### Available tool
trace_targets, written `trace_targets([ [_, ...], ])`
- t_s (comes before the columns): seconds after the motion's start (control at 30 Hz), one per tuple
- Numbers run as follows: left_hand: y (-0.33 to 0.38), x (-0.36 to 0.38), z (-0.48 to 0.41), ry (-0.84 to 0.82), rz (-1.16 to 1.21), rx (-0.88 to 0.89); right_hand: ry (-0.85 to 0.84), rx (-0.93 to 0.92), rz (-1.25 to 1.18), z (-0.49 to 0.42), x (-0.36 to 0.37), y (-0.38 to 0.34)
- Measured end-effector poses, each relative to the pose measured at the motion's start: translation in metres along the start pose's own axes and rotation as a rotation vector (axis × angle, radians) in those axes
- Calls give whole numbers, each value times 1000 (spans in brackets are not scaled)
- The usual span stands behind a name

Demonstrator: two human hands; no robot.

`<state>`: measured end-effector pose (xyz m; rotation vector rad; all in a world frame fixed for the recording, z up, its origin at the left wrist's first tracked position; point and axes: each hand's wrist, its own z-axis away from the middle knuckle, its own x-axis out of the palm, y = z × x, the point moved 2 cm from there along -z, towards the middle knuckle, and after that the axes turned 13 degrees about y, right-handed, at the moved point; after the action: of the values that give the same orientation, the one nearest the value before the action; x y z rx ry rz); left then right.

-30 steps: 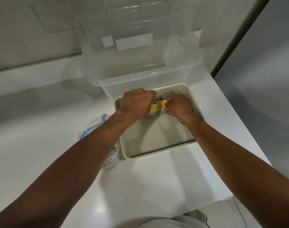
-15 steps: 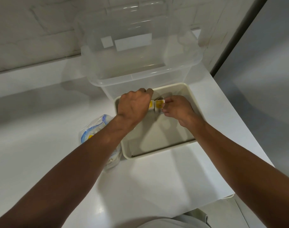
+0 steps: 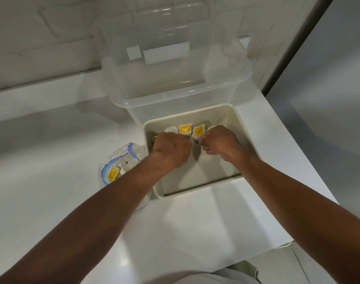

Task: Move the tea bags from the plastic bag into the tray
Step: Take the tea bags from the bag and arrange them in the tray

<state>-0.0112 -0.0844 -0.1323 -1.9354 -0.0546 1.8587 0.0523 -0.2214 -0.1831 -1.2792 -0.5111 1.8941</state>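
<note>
- One cream tray (image 3: 245,140) sits on the white counter (image 3: 195,222), and both of my hands are down inside it.
- I count four tea bags (image 3: 185,128) clear of my knuckles, standing in a single row along the tray's far wall. Two show full yellow labels, one is plain white, and one is a yellow sliver at the left end.
- My left hand (image 3: 172,149) is knuckles-up with the fingers curled under, just before the row. I cannot tell whether it holds anything.
- My right hand (image 3: 220,143) is curled the same way beside the right-hand labelled bag. Its grip is hidden too.
- One plastic bag (image 3: 121,160) with a blue zip lies just left of the tray. One yellow label shows inside, among several pale sachets.
- One clear bin (image 3: 175,89) stands behind the tray.
</note>
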Motion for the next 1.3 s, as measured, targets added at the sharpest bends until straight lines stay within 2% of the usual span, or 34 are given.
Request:
trace_targets([
  [0.17, -3, 3, 0, 31, 94, -55, 38, -85, 73, -6, 0, -9],
  [0.3, -3, 0, 1, 37, 77, -39, 141, -222, 347, -6, 4, -14],
  [0.43, -2, 5, 1, 1, 27, -27, 216, -266, 454, -3, 6, -21],
  [0.6, -5, 12, -1, -24, 57, -37, 190, -209, 486, 0, 6, -19],
  [0.8, -5, 12, -1, -32, 77, -24, 281, -341, 592, 0, 2, -21],
  [0.93, -2, 10, 1, -17, 49, 0, 237, -304, 586, -4, 5, -17],
  [1.13, -12, 10, -3, -1, 190, -125, 198, -297, 560, -6, 8, -18],
  [1.3, -18, -1, -1, 8, 240, -152, 182, -268, 524, -5, 7, -21],
])
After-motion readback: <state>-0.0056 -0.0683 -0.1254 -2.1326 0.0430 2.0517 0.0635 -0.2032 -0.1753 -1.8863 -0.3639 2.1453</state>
